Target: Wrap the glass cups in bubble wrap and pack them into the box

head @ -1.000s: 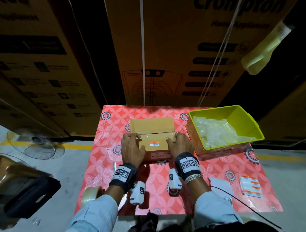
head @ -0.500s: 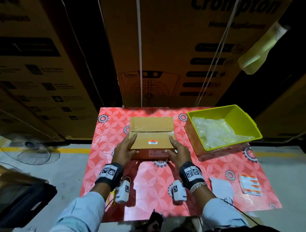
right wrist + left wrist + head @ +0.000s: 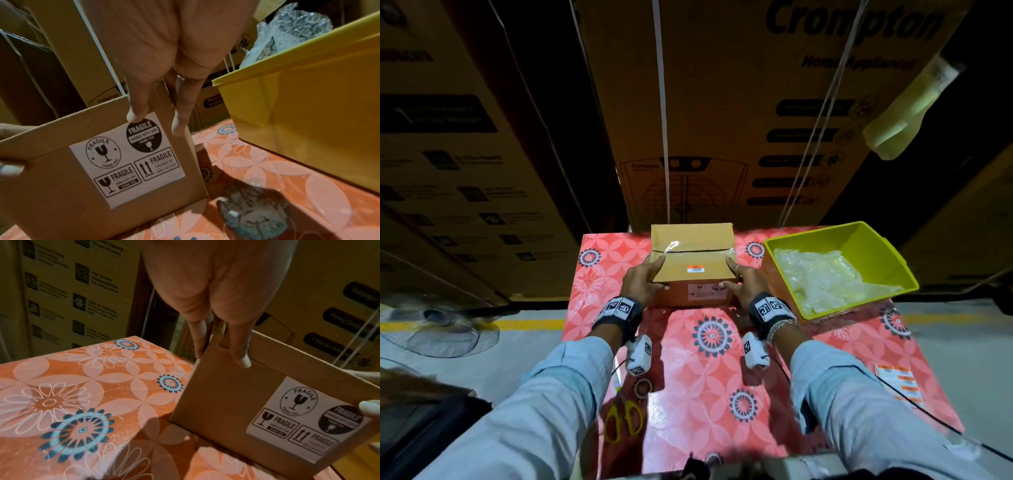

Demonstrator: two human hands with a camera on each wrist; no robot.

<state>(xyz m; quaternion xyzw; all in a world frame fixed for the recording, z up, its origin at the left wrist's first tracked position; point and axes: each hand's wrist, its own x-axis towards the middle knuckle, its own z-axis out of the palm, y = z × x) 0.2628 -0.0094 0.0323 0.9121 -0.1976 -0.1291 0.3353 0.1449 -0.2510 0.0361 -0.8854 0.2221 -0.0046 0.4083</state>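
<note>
Your left hand clasps the left side of the box, thumb on its front. The box sits closed mid-table, marked fragile: likely glass inside, so support it low at both sides. Your right hand clasps the right side.

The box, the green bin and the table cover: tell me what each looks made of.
Box: brown cardboard, matte, with folded flaps, a glossy strip of clear tape along the seam and a paper fragile label.
Green bin: most likely moulded plastic, smooth with a slight sheen and a rolled rim.
Table cover: probably vinyl or oilcloth; the printed floral surface reflects light.
</note>
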